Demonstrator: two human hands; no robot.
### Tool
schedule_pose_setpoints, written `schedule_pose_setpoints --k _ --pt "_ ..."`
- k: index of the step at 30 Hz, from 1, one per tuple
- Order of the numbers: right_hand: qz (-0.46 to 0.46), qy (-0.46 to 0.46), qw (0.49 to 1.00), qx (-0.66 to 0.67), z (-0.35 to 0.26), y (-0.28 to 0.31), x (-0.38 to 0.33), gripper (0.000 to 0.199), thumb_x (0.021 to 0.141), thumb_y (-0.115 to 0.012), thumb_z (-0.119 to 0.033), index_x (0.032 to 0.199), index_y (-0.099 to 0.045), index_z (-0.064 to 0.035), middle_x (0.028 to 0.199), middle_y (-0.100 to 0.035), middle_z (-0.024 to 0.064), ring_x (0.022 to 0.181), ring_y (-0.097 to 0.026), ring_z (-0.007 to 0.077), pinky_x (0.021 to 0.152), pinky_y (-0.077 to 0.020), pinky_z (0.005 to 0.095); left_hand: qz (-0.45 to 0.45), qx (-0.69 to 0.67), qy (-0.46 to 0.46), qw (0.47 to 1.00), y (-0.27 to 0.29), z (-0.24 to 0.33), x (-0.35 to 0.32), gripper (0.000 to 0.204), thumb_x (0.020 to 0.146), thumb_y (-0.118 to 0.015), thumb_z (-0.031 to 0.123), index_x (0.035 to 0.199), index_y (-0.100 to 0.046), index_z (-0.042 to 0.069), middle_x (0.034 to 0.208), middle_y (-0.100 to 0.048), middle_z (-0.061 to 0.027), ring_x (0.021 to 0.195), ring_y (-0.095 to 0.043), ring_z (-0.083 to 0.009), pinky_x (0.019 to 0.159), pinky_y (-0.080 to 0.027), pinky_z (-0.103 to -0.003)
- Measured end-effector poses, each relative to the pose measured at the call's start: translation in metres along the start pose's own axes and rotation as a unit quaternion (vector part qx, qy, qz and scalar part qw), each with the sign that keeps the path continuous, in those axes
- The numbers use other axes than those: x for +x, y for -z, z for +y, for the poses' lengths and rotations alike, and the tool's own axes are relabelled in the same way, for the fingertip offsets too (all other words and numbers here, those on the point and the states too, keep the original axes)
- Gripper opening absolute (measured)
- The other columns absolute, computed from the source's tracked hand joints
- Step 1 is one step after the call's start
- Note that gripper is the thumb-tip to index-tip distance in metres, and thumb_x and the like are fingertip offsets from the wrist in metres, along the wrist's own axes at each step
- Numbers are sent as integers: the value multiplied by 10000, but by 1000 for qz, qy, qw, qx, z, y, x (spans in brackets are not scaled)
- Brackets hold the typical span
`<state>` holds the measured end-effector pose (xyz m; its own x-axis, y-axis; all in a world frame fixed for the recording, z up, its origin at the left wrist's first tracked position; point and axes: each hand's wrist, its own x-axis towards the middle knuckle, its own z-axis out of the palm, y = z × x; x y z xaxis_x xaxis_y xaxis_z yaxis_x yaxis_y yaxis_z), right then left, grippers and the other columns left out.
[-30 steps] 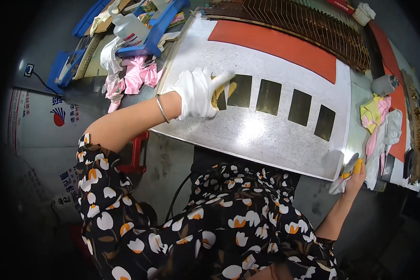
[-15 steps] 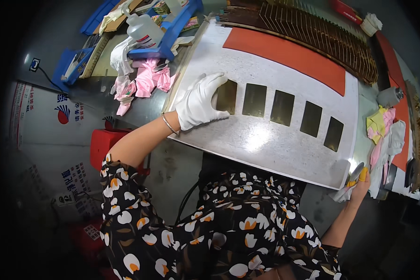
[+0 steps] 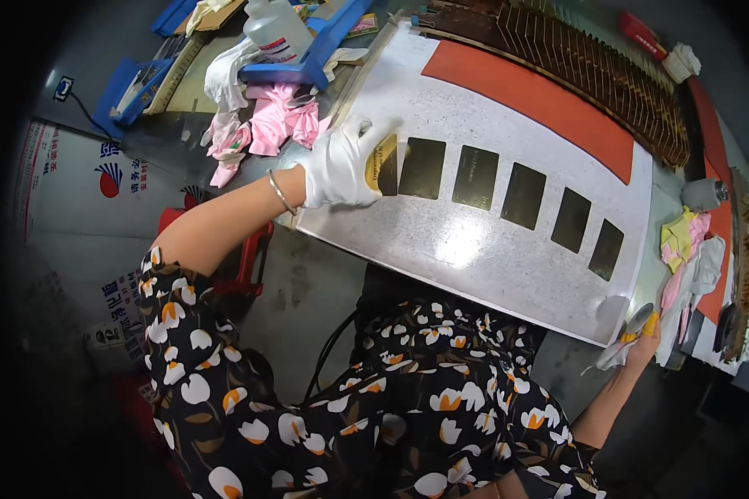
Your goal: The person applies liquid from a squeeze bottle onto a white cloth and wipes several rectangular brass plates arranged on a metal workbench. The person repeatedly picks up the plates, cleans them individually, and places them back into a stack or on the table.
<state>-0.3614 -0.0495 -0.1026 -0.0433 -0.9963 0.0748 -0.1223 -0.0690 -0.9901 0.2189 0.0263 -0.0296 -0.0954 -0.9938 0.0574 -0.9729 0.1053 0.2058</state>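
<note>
My left hand (image 3: 341,166), in a white glove with a bangle at the wrist, grips a thin gold metal card (image 3: 383,165) by its left part. The card is tilted, and its lettered face catches the light. Beside it, several dark gold cards (image 3: 476,177) lie in a row on the white board (image 3: 374,229), curving down to the right. At the board's near right corner, my bare right hand (image 3: 643,343) is closed around a white cloth (image 3: 614,356), with yellow covers on some fingertips. A grey oval piece (image 3: 640,316) shows at these fingers; its kind is unclear.
An orange strip (image 3: 533,104) crosses the board's far part; behind it stands a slotted rack (image 3: 591,75). At left are a blue tray (image 3: 308,71), a white bottle (image 3: 276,32) and pink cloths (image 3: 279,121). More cloths (image 3: 686,241) and a grey container (image 3: 704,194) lie right.
My left hand has drawn back left from the leftmost card in the row. A further gold card now shows in its grip. The right hand stays in place; the whole view has shifted slightly.
</note>
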Motion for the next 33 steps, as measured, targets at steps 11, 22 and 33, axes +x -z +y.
schedule_pose_setpoints --k 11,22,33 --pt "-1 -19 1000 -18 -7 -2 2 184 935 -458 -157 1021 -541 -16 848 -533 -23 746 -484 45 636 -395 198 147 -91 -49 984 4 14 -1 533 590 -675 123 1060 -448 11 1046 -485 -172 981 -495 -350 855 -411 -382" --pt "-250 74 964 -47 -153 -187 63 195 907 -503 -203 988 -548 -32 825 -526 -28 719 -478 27 619 -375 168 151 -101 -46 982 -11 -40 -35 557 659 -699 185 1137 -481 3 1142 -516 -166 1077 -491 -338 942 -380 -377" --pt "-533 -134 703 452 -226 -539 89 206 863 -472 -107 1043 -550 -44 832 -615 56 630 -608 130 473 -482 243 451 -293 148 830 50 -147 15 921 686 -758 244 1338 -199 -90 1297 -384 -242 1209 -399 -303 1007 -318 -337"
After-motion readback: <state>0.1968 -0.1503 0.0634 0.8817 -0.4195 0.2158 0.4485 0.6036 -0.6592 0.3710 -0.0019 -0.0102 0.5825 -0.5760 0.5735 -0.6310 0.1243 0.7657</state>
